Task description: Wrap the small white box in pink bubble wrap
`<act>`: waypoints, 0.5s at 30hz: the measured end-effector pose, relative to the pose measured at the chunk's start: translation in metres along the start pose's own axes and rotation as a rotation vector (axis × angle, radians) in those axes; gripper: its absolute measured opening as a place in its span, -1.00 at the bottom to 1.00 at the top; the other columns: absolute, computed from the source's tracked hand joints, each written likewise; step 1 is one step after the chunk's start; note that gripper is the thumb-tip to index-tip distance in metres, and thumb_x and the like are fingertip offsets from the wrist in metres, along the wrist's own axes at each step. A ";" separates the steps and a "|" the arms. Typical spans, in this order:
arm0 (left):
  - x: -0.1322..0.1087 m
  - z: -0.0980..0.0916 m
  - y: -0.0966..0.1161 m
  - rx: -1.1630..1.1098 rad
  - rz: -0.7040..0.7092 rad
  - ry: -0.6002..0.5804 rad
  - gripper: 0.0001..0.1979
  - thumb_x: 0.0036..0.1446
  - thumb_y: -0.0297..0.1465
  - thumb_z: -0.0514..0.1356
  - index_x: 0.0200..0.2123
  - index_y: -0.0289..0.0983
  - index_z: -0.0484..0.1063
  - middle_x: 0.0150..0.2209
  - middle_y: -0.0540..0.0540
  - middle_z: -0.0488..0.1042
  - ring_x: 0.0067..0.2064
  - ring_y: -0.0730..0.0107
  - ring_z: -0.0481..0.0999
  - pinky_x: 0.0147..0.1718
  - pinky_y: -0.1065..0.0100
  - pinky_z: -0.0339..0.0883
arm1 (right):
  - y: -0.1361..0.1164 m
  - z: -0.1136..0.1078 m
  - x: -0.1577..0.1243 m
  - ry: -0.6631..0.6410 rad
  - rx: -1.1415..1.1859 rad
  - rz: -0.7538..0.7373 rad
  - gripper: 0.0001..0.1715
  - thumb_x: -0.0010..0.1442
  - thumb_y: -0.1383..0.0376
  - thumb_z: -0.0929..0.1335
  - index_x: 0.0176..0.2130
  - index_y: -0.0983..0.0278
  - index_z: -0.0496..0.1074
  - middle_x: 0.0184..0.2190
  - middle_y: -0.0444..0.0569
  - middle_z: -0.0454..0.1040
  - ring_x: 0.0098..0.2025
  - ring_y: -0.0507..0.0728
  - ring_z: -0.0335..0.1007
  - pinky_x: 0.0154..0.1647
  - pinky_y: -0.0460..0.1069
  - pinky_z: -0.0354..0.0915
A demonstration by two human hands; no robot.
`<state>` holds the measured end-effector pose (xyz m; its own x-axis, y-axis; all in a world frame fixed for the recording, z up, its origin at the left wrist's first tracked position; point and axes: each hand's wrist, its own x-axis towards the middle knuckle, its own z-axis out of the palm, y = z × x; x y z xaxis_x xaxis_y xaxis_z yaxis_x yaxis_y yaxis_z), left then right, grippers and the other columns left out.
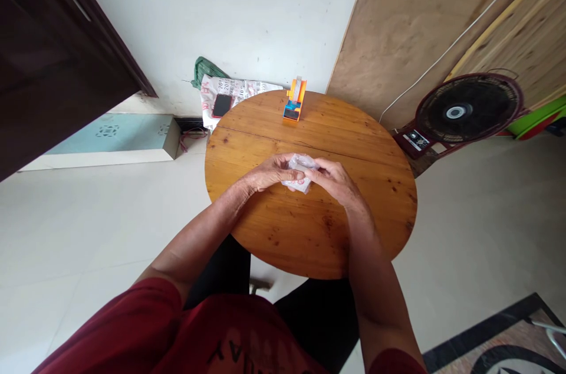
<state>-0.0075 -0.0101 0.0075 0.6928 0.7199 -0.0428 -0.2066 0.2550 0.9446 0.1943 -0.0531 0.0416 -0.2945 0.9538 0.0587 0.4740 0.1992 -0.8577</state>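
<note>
Above the middle of the round wooden table (305, 226), both hands grip a small package (302, 163) in crinkled clear plastic, with faint red marks on its front. My left hand (275, 173) holds its left side, thumb lying across the front. From the right, my right hand (332, 179) closes on it, with the thumb tip near the left thumb. What is inside the plastic cannot be made out. Farther back on the tabletop stands an orange and blue tape dispenser (295, 101) with a roll of clear tape, apart from both hands.
Behind the table's left edge, a dark phone (221, 105) lies on a printed white sack (239, 87), with a green bag (210, 69) beside it. A round black fan (469, 108) stands at the right. A long pale box (110, 138) lies along the left wall.
</note>
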 end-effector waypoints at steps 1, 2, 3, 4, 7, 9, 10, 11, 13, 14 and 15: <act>0.000 -0.001 -0.001 -0.002 -0.006 0.008 -0.39 -0.13 -0.26 0.48 0.02 -0.28 0.49 -0.23 -0.09 0.57 -0.29 0.39 0.54 -0.32 0.39 0.43 | 0.000 0.000 0.000 0.018 -0.060 -0.011 -0.58 0.23 -0.03 0.35 -0.21 0.25 0.55 -0.33 -0.08 0.53 -0.28 0.13 0.43 -0.26 0.00 0.32; 0.001 -0.002 -0.003 -0.003 -0.011 0.017 -0.38 -0.12 -0.26 0.47 0.05 -0.26 0.48 -0.23 -0.08 0.57 -0.29 0.38 0.54 -0.36 0.40 0.43 | 0.000 0.000 0.000 0.035 -0.106 -0.026 -0.58 0.24 -0.02 0.34 -0.21 0.25 0.56 -0.34 -0.07 0.51 -0.30 0.12 0.41 -0.27 0.00 0.30; 0.002 -0.003 -0.004 -0.004 -0.013 0.028 -0.36 -0.12 -0.26 0.47 0.07 -0.25 0.46 -0.22 -0.08 0.56 -0.29 0.38 0.54 -0.39 0.41 0.44 | 0.000 0.001 0.001 0.049 -0.133 -0.044 -0.58 0.25 -0.02 0.33 -0.20 0.25 0.56 -0.34 -0.07 0.51 -0.30 0.12 0.41 -0.27 0.00 0.28; 0.002 -0.004 -0.005 -0.004 -0.014 0.039 -0.35 -0.12 -0.26 0.47 0.08 -0.24 0.46 -0.22 -0.08 0.56 -0.28 0.37 0.55 -0.41 0.42 0.44 | 0.000 0.002 0.001 0.059 -0.146 -0.062 -0.58 0.26 -0.01 0.32 -0.18 0.25 0.56 -0.33 -0.07 0.51 -0.29 0.13 0.40 -0.27 0.00 0.27; 0.004 -0.005 -0.006 -0.011 -0.011 0.057 -0.36 -0.13 -0.26 0.47 0.07 -0.26 0.47 -0.21 -0.10 0.57 -0.29 0.37 0.55 -0.44 0.44 0.45 | 0.000 0.005 0.002 0.091 -0.202 -0.105 -0.57 0.29 -0.01 0.29 -0.18 0.25 0.55 -0.33 -0.05 0.51 -0.28 0.14 0.40 -0.25 0.01 0.26; 0.004 -0.005 -0.005 -0.018 -0.006 0.065 -0.35 -0.13 -0.25 0.47 0.06 -0.28 0.47 -0.19 -0.13 0.57 -0.30 0.37 0.55 -0.44 0.44 0.45 | 0.001 0.008 0.002 0.122 -0.251 -0.121 -0.58 0.31 0.01 0.26 -0.21 0.24 0.54 -0.31 -0.03 0.52 -0.27 0.15 0.40 -0.22 0.02 0.27; 0.004 -0.004 -0.005 -0.024 -0.003 0.069 -0.34 -0.13 -0.24 0.47 0.07 -0.29 0.47 -0.17 -0.14 0.58 -0.30 0.37 0.55 -0.44 0.44 0.45 | 0.001 0.009 0.002 0.135 -0.264 -0.128 -0.59 0.32 0.02 0.26 -0.19 0.24 0.53 -0.29 -0.02 0.52 -0.26 0.16 0.41 -0.21 0.03 0.27; 0.004 -0.004 -0.004 -0.030 0.000 0.072 -0.33 -0.14 -0.24 0.47 0.08 -0.29 0.46 -0.15 -0.15 0.58 -0.29 0.37 0.55 -0.44 0.44 0.46 | 0.001 0.010 0.002 0.141 -0.265 -0.133 -0.60 0.32 0.03 0.25 -0.16 0.23 0.52 -0.26 -0.01 0.53 -0.24 0.17 0.41 -0.19 0.04 0.28; 0.005 -0.004 -0.004 -0.039 0.005 0.074 -0.31 -0.13 -0.24 0.47 0.10 -0.27 0.44 -0.11 -0.17 0.57 -0.28 0.37 0.56 -0.43 0.44 0.46 | 0.001 0.012 0.002 0.138 -0.249 -0.149 -0.61 0.33 0.04 0.25 -0.06 0.20 0.50 -0.19 0.01 0.53 -0.19 0.18 0.43 -0.16 0.04 0.31; 0.005 -0.004 -0.004 -0.041 0.006 0.074 -0.30 -0.13 -0.24 0.47 0.11 -0.26 0.43 -0.10 -0.17 0.57 -0.28 0.37 0.56 -0.42 0.43 0.47 | 0.001 0.013 0.002 0.134 -0.244 -0.161 -0.60 0.33 0.05 0.25 -0.02 0.20 0.48 -0.16 0.02 0.53 -0.16 0.19 0.43 -0.12 0.05 0.32; 0.005 -0.005 -0.004 -0.041 0.007 0.075 -0.31 -0.12 -0.24 0.47 0.12 -0.26 0.42 -0.09 -0.18 0.57 -0.27 0.36 0.56 -0.42 0.43 0.47 | 0.001 0.013 0.002 0.130 -0.243 -0.173 -0.59 0.33 0.06 0.25 0.01 0.20 0.47 -0.14 0.03 0.52 -0.13 0.20 0.43 -0.09 0.07 0.32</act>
<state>-0.0066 -0.0044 0.0022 0.6381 0.7675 -0.0619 -0.2406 0.2751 0.9308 0.1832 -0.0535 0.0340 -0.2875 0.9186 0.2712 0.6151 0.3942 -0.6829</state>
